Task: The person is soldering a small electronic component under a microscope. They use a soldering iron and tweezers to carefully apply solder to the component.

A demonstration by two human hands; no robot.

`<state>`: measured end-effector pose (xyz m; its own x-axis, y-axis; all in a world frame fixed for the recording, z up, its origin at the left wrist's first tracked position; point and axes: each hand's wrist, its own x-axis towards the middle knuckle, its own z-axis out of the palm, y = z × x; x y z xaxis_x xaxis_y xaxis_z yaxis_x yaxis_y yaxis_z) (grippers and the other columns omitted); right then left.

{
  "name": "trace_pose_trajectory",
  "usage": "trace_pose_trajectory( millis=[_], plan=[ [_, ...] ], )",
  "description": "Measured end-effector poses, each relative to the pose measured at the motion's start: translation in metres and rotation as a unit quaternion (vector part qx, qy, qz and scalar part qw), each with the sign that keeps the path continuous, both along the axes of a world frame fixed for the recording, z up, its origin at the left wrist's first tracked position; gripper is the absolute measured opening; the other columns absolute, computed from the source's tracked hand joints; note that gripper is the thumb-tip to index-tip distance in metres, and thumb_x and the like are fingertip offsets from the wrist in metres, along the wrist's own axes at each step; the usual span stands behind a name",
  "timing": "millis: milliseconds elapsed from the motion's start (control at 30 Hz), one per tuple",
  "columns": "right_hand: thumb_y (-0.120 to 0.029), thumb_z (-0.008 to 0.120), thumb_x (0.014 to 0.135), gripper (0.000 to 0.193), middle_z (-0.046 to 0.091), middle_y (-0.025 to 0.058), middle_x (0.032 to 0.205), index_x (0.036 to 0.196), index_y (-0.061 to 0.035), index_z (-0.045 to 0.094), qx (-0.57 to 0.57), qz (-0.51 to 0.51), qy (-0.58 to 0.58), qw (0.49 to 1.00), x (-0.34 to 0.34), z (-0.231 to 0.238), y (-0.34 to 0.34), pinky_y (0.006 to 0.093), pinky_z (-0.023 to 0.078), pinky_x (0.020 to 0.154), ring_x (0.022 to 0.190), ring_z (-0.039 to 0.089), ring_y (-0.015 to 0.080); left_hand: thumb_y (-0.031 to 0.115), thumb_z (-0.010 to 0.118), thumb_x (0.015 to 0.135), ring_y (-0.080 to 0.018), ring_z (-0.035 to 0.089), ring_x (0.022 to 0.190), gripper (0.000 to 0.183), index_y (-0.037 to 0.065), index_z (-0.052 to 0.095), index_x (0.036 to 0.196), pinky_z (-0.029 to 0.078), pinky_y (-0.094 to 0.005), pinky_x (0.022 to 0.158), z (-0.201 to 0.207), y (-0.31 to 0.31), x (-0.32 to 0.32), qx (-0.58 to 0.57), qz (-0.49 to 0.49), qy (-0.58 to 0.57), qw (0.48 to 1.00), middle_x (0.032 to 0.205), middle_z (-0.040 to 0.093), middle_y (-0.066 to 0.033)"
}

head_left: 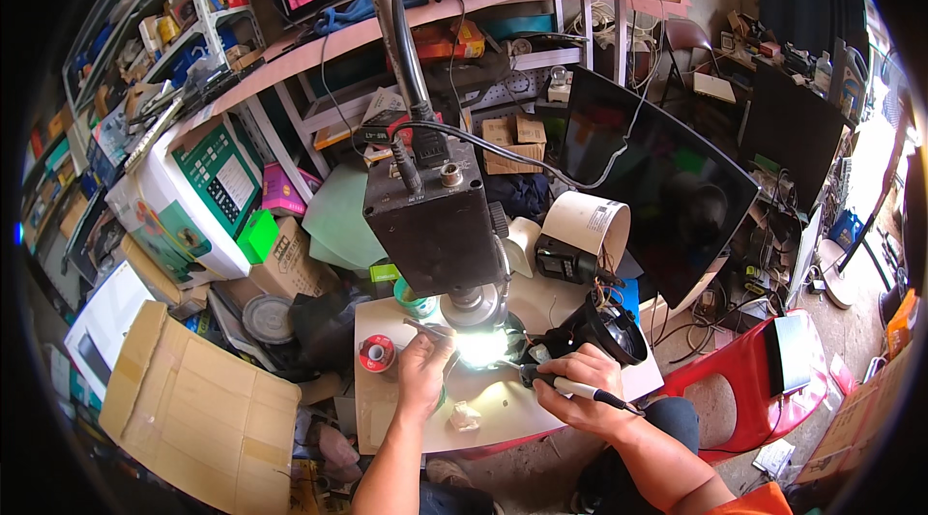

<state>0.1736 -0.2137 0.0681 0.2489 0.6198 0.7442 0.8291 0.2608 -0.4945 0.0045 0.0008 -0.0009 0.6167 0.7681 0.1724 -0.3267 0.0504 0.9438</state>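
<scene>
In my right hand (585, 382) is a soldering iron (583, 391) with a white handle and a dark cord, its tip pointing left toward a bright lit spot (481, 347). My left hand (423, 375) pinches what looks like metal tweezers (427, 328) at the left side of that spot. Glare washes out whatever lies under the light, so I cannot make out the workpiece. Straight above it hangs a black microscope (430, 235) on a metal arm. A red solder spool (377, 353) lies left of my left hand. Nearer me, a small crumpled whitish lump (465, 416) rests on the white tabletop (396, 423).
A black round housing with loose wires (601, 329) and a cream cylinder (586, 225) stand right of the microscope. Behind them leans a large dark screen (667, 176). A red chair (739, 399) is at right, an open cardboard box (198, 413) at left.
</scene>
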Motion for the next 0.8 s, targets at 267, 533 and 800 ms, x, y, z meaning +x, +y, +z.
trace_pose_trajectory(
  millis=[267, 533, 800],
  plan=[
    [-0.007, 0.085, 0.071, 0.021, 0.074, 0.0082, 0.081, 0.088, -0.0041, 0.073, 0.001, 0.002, 0.003, 1.0, 0.0003, -0.0007, 0.0003, 0.0347, 0.049, 0.059, 0.062, 0.062, 0.024, 0.008, 0.067, 0.101, -0.0086, 0.062, 0.097, 0.014, 0.003, 0.069, 0.114, 0.048, -0.0267, 0.089, -0.0008, 0.0003, -0.0004, 0.002, -0.002, -0.003, 1.0, 0.108, 0.07, -0.0004],
    [-0.007, 0.084, 0.071, 0.02, 0.074, 0.0076, 0.081, 0.088, -0.0041, 0.073, 0.0, -0.003, 0.001, 1.0, 0.0002, -0.0015, -0.0009, 0.034, 0.049, 0.059, 0.062, 0.062, 0.0233, 0.007, 0.067, 0.101, -0.0089, 0.062, 0.097, 0.014, 0.003, 0.068, 0.114, 0.049, -0.0272, 0.09, 0.0016, -0.0009, 0.0001, 0.0, -0.005, 0.002, 1.0, 0.109, 0.07, -0.001],
    [-0.008, 0.085, 0.072, 0.02, 0.074, 0.0072, 0.081, 0.087, -0.0039, 0.073, -0.002, -0.003, -0.009, 1.0, 0.0003, -0.0012, 0.0003, 0.0341, 0.049, 0.059, 0.062, 0.062, 0.0232, 0.009, 0.067, 0.101, -0.0087, 0.062, 0.098, 0.015, 0.003, 0.068, 0.114, 0.048, -0.0267, 0.09, 0.0014, -0.0006, -0.0001, -0.002, -0.004, 0.003, 1.0, 0.109, 0.07, -0.0008]
  ],
)
